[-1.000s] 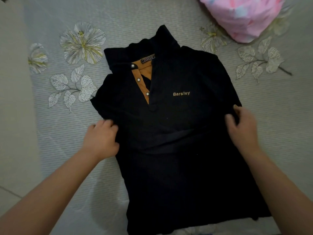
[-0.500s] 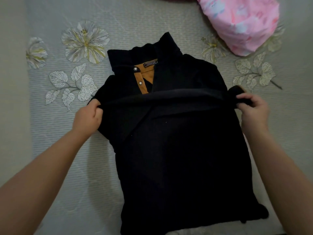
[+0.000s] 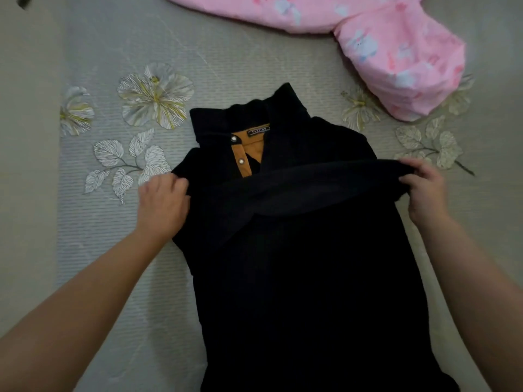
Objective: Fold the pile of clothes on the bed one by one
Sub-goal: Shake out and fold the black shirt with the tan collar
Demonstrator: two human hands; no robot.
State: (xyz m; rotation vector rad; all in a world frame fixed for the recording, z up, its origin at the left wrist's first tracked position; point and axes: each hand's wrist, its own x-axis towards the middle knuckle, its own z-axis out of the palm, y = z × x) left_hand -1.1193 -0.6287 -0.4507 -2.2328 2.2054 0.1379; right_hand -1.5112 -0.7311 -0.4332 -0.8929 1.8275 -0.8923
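A black polo shirt (image 3: 305,278) with an orange placket lies face up on the bed, collar at the far end. Its lower part is pulled up into a raised fold that crosses the chest and hides the chest lettering. My left hand (image 3: 162,202) grips the left end of that fold at the shirt's left edge. My right hand (image 3: 424,190) pinches the right end of the fold at the shirt's right edge. Both forearms reach in from the bottom corners.
The bed (image 3: 226,60) is covered by a grey sheet printed with flowers and leaves. A pink patterned cloth (image 3: 396,52) lies bunched at the far right, just beyond the shirt's collar. A plain beige strip runs down the left side.
Both hands took hold of the shirt's sides near the middle and lifted the fold up toward the collar, covering the chest lettering. The view has shifted so more of the pink cloth shows.
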